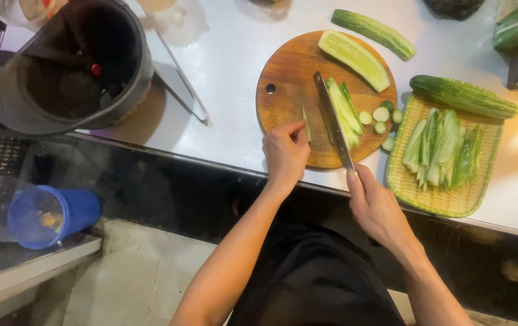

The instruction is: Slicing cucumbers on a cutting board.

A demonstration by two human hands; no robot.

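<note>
Right hand [375, 205] clenched round knife [333, 121] handle; left hand [285, 154] fingertips pinching thin cucumber sliver [305, 124] on cutting board [286, 90]

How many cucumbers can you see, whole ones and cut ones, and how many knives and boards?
Whole green cucumbers: 2, one above the board, one by the basket
Halved cucumber, pale cut face up: 1
Piles of cucumber sticks: 2, on the round wooden cutting board and in the woven yellow basket
Long steel knife: 1
Boards: 1
Total: 7
</note>
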